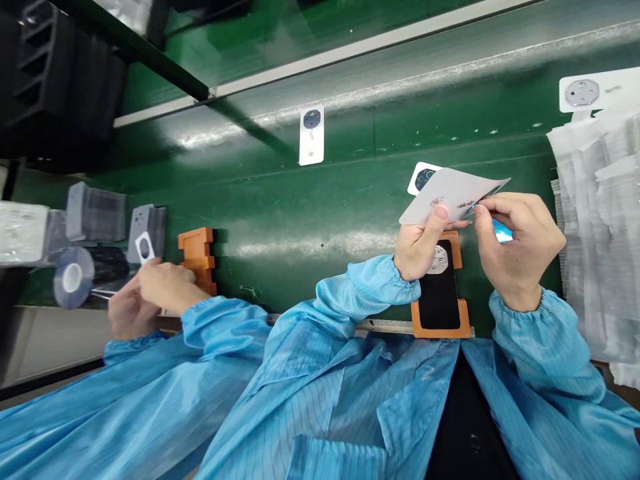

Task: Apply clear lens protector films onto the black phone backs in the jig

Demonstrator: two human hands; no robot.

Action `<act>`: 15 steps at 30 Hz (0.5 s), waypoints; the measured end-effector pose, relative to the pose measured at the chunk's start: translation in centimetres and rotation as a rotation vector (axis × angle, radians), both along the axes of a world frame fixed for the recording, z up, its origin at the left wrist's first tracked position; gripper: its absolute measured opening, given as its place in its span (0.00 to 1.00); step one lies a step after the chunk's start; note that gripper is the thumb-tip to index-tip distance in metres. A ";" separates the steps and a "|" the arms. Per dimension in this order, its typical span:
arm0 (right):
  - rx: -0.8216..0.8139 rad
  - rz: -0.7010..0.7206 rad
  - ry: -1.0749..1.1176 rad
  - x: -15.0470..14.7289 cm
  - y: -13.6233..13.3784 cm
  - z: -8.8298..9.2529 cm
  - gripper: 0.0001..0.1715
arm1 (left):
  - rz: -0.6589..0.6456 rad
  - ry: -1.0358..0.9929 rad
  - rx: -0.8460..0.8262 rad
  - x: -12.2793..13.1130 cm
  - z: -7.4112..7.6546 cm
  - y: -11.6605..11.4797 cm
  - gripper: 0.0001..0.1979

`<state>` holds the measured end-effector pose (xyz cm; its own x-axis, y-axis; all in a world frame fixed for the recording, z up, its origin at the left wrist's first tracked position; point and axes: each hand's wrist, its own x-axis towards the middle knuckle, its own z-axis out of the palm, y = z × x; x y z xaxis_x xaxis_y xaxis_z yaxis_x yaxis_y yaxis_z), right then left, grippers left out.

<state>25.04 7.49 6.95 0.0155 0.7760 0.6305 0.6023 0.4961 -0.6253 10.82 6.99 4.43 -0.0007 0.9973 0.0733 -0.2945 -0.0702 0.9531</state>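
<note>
My left hand point(421, 245) is closed on a thin white sheet point(440, 193), thumb on its face, which bears small printed marks. At the sheet's right edge, my right hand point(520, 250) pinches with thumb and forefinger; a shiny blue film point(502, 231) shows between its fingers. Below the sheet, an orange fixture point(425, 331) holds a black phone-shaped panel point(439, 297) with a silvery round patch near its top. My left hand partly covers that panel. Behind the sheet, a white card point(417, 179) with dark circles is half hidden.
On the green table lie a white card point(312, 153) with a dark disc and another card point(583, 93) beside stacked clear sleeves point(600, 233). At left, a co-worker's blurred hands point(155, 293) hold a small white piece near an orange fixture point(197, 257) and a tape roll point(74, 277).
</note>
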 end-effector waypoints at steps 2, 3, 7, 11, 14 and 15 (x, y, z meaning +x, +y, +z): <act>-0.011 -0.010 0.001 -0.1 0.0 0.1 0.07 | 0.008 0.037 0.025 -0.1 -0.3 -0.2 0.37; -0.018 -0.019 -0.001 -0.1 0.0 0.1 0.07 | 0.011 0.063 0.039 -0.1 -0.6 -0.4 0.36; -0.045 -0.041 0.006 -0.2 0.1 0.0 0.05 | 0.002 0.201 0.115 -0.3 -1.2 -1.0 0.32; 0.007 -0.002 0.057 -0.2 0.1 -0.2 0.04 | -0.035 0.274 0.278 -0.3 -1.1 -1.1 0.29; 0.054 0.009 0.086 -0.3 0.1 -0.4 0.07 | -0.059 0.376 0.280 -0.4 -1.2 -1.1 0.31; 0.058 0.012 0.096 -0.3 0.1 -0.5 0.07 | -0.066 0.431 0.241 -0.5 -1.2 -1.2 0.32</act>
